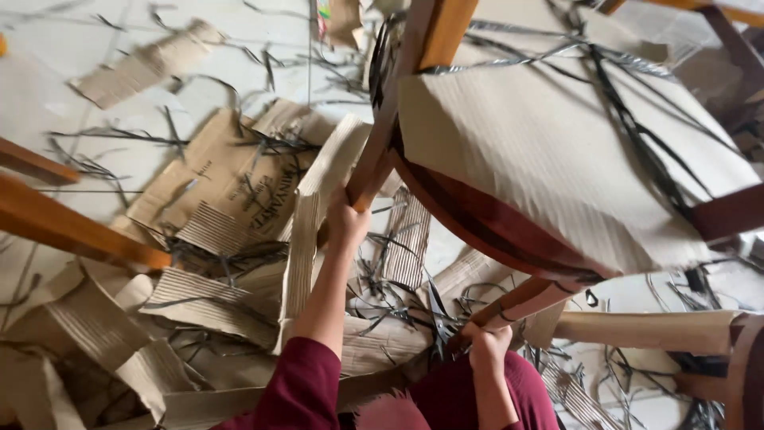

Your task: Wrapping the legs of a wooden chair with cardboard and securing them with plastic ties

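Chair frame [446, 211]: glossy varnished wood, I see red-brown and orange tones.
Wrapping on the chair [549, 151]: matt corrugated cardboard, ribbed.
Straps over that wrapping [637, 131]: I read them as dark, slightly shiny plastic.
Floor beyond the chair [48, 56]: smooth pale tile.
Scraps below the chair [231, 187]: rough brown cardboard.
My sleeves [298, 390]: maroon cloth.

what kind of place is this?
Likely a furniture unpacking or workshop floor: a wooden chair with its seat wrapped in corrugated cardboard, torn cardboard scraps and cut plastic straps strewn over pale floor tiles.
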